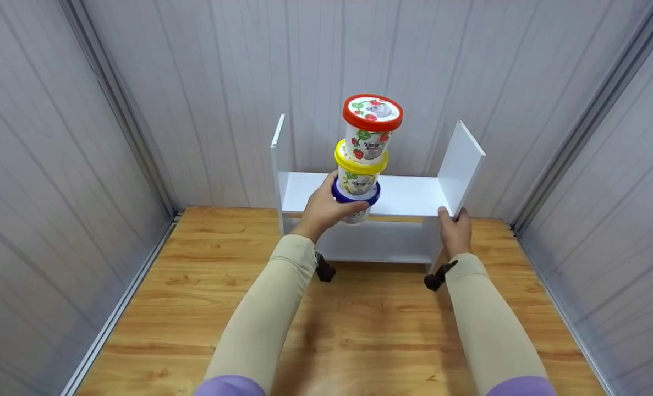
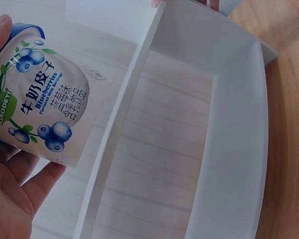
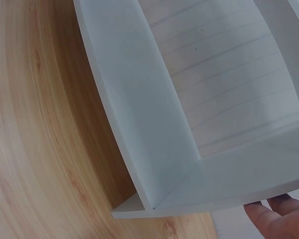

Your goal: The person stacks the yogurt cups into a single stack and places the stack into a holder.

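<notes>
My left hand [image 1: 324, 210] grips the bottom of a stack of three paper cups, a blueberry milk cup [image 2: 42, 99] with a blue lid. On top of it stands a cup with a yellow lid [image 1: 358, 181], and above that a strawberry cup with a red lid [image 1: 367, 146]. The stack leans slightly right, held in front of the white shelf [image 1: 409, 201]. With thumb and fingers on either side, my right hand [image 1: 456, 234] holds the edge of the shelf's right side panel [image 1: 461, 168]. The fingers behind that panel are partly hidden.
The shelf has an upper board, a lower board [image 1: 376, 242] and two upright sides. It stands on a wood-grain surface [image 1: 359, 330] close to the pale back wall [image 1: 238, 99]. Grey panel walls rise at left and right.
</notes>
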{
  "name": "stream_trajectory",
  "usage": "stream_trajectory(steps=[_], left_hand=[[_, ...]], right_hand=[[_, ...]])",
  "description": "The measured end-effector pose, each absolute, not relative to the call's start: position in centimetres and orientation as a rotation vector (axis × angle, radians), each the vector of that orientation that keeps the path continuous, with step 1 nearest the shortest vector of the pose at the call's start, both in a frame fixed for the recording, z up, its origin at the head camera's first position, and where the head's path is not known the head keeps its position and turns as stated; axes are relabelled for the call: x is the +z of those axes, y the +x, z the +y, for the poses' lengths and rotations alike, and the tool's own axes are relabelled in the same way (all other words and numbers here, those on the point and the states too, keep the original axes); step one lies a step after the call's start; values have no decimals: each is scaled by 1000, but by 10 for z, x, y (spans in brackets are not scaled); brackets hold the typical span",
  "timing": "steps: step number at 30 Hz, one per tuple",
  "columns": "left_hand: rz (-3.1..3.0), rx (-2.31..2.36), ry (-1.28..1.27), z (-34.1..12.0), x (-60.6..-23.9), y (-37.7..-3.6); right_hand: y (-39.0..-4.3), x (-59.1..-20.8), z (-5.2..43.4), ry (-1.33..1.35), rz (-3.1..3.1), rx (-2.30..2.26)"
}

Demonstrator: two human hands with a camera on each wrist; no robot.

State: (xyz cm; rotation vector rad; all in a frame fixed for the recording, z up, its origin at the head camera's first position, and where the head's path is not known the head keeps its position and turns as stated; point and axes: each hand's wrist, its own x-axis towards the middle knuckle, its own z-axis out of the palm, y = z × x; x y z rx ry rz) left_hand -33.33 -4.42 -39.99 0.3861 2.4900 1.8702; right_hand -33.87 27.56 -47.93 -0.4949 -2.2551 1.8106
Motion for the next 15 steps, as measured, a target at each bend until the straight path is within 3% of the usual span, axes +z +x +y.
stream_trajectory(steps=[15], left_hand=[[2460, 1884, 341, -35, -412, -347]], right_hand=[[-336, -481, 275, -455, -2250, 1758]])
